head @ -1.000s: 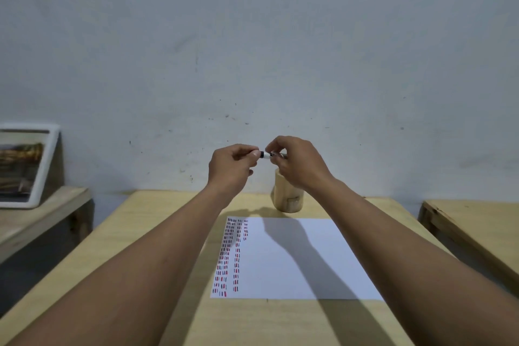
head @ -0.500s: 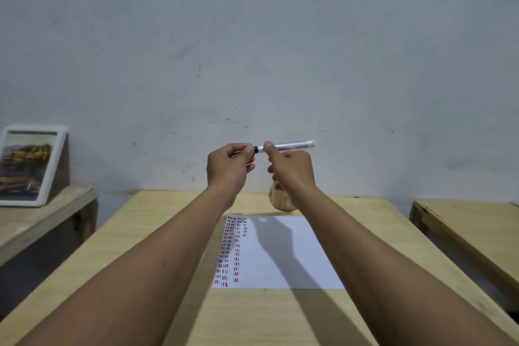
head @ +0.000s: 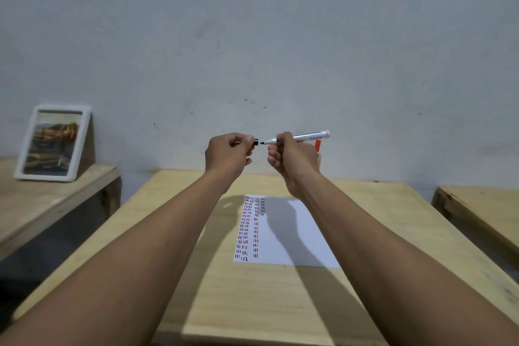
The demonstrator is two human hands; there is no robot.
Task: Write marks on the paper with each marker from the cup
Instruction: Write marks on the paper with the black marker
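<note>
Your right hand (head: 292, 159) holds the white marker (head: 302, 137) up in front of the wall, fingers wrapped around its barrel, dark tip bare and pointing left. Your left hand (head: 229, 156) pinches the black cap (head: 256, 142) just beside that tip, not touching. Below, the paper (head: 292, 236) lies on the wooden surface (head: 252, 298), with columns of short red and dark marks along its left edge.

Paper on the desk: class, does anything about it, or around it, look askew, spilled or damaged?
Nothing stands out. The paper lies flat and roughly square on the table, its marks in tidy columns at its left edge. The marker is uncapped in the right hand, the cap in the left hand.
</note>
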